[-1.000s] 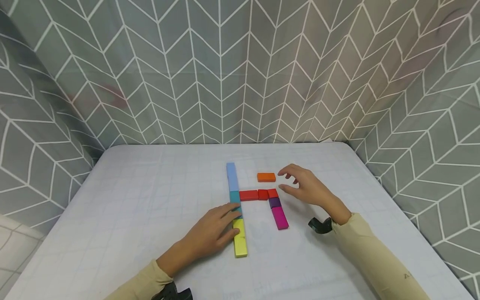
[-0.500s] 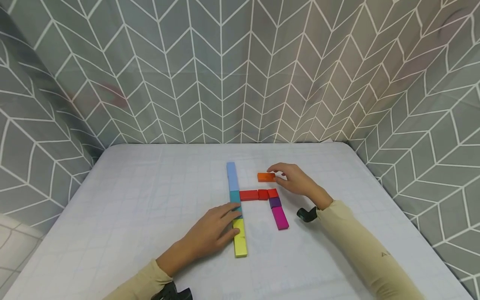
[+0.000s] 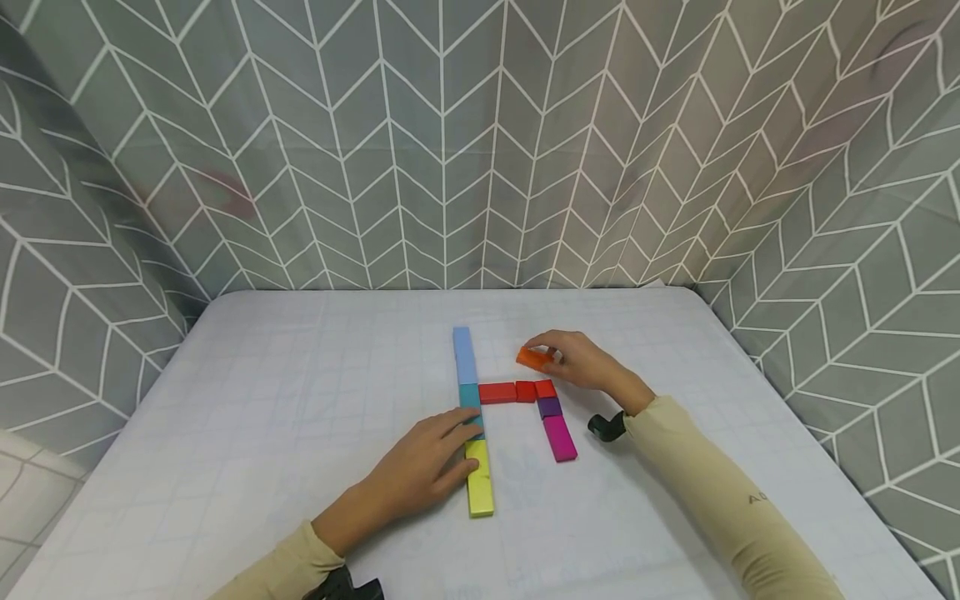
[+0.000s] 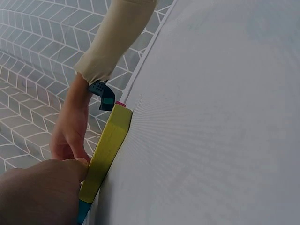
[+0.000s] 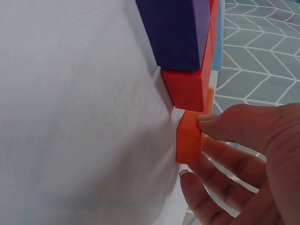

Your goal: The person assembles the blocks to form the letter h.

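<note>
My right hand pinches an orange block between thumb and fingers, behind the row of red blocks. In the right wrist view the thumb lies on one face of that block, with fingers on the other side. My left hand rests at the long column, its loosely extended fingers over the teal block and its thumb touching the yellow block. A light blue block forms the column's far end. From the row's right end, a purple block and a magenta block run toward me.
All the blocks lie on a white cloth-covered table. Grey curtains with white chevron lines hang behind it and at both sides. Each wrist wears a black mount, such as the one at the right wrist.
My right hand has moved left to the orange block and taken hold of it. The block has turned from square-on to slanted. My left hand stays in place.
</note>
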Action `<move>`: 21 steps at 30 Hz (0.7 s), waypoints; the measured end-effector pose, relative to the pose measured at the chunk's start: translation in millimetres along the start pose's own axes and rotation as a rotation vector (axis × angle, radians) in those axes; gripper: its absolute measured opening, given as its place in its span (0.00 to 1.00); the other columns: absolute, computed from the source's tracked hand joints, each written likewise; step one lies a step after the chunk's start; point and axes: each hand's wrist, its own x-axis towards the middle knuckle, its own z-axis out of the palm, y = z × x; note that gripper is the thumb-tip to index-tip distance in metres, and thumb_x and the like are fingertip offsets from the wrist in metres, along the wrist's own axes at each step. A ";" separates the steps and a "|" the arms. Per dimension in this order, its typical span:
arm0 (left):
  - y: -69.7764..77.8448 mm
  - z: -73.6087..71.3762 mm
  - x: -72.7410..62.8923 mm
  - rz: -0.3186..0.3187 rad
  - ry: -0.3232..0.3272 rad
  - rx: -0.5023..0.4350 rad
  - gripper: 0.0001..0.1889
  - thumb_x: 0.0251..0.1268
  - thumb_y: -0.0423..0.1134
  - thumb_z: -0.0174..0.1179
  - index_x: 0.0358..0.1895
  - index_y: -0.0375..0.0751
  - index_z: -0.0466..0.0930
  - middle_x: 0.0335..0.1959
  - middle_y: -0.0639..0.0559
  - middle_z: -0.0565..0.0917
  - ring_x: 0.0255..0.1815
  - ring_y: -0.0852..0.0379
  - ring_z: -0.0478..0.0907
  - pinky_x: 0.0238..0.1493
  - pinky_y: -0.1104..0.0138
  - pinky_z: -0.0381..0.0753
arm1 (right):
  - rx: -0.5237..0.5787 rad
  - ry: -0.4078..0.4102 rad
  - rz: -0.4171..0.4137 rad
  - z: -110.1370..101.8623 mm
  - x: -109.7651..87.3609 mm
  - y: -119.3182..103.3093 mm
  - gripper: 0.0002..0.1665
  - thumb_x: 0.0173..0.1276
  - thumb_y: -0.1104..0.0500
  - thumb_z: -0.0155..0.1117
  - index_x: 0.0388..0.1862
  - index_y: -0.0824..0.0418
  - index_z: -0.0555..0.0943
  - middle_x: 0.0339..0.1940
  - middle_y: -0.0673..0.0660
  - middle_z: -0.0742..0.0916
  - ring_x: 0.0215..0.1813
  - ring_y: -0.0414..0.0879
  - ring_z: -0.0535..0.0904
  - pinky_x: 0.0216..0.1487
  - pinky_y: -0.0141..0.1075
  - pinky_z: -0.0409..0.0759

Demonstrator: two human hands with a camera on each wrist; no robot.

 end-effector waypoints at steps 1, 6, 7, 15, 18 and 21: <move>0.1 -0.1 -0.1 0.001 0.000 -0.001 0.27 0.77 0.55 0.60 0.72 0.45 0.76 0.76 0.50 0.70 0.75 0.53 0.67 0.72 0.55 0.70 | -0.001 0.000 -0.003 0.1 0.3 0.2 0.26 0.69 0.71 0.70 0.66 0.67 0.80 0.60 0.62 0.84 0.50 0.54 0.81 0.51 0.44 0.85; 0.1 -0.2 -0.5 0.004 0.005 0.000 0.27 0.77 0.55 0.60 0.71 0.45 0.77 0.76 0.50 0.70 0.75 0.52 0.67 0.72 0.55 0.70 | -0.057 -0.017 0.001 -0.9 0.6 1.3 0.25 0.71 0.67 0.70 0.66 0.68 0.80 0.68 0.67 0.79 0.51 0.54 0.82 0.53 0.45 0.85; 0.0 -0.2 -0.6 0.004 0.006 0.000 0.27 0.77 0.55 0.60 0.71 0.45 0.77 0.76 0.50 0.70 0.75 0.52 0.67 0.72 0.55 0.70 | -0.067 -0.022 0.005 -1.5 0.4 1.1 0.25 0.71 0.66 0.71 0.66 0.69 0.80 0.69 0.68 0.78 0.51 0.54 0.82 0.54 0.45 0.85; -0.5 0.3 -0.9 0.007 0.012 -0.004 0.27 0.78 0.55 0.59 0.71 0.45 0.77 0.76 0.50 0.70 0.75 0.52 0.67 0.72 0.55 0.70 | -0.037 -0.031 0.064 -5.0 -0.8 1.6 0.31 0.70 0.62 0.73 0.68 0.73 0.77 0.66 0.67 0.80 0.45 0.50 0.81 0.51 0.44 0.84; -0.6 0.8 -1.0 0.007 0.016 -0.005 0.27 0.78 0.54 0.60 0.71 0.45 0.77 0.76 0.50 0.70 0.75 0.52 0.67 0.72 0.54 0.70 | -0.029 -0.027 0.092 -4.9 -1.0 4.3 0.32 0.70 0.62 0.74 0.69 0.72 0.76 0.64 0.66 0.82 0.47 0.51 0.81 0.51 0.44 0.84; -0.4 0.7 -1.0 0.006 0.015 -0.003 0.27 0.77 0.54 0.60 0.71 0.45 0.77 0.76 0.50 0.70 0.75 0.53 0.67 0.72 0.54 0.70 | -0.019 -0.024 0.110 -5.6 -2.3 5.9 0.33 0.68 0.62 0.75 0.69 0.71 0.75 0.63 0.65 0.82 0.48 0.53 0.81 0.52 0.45 0.84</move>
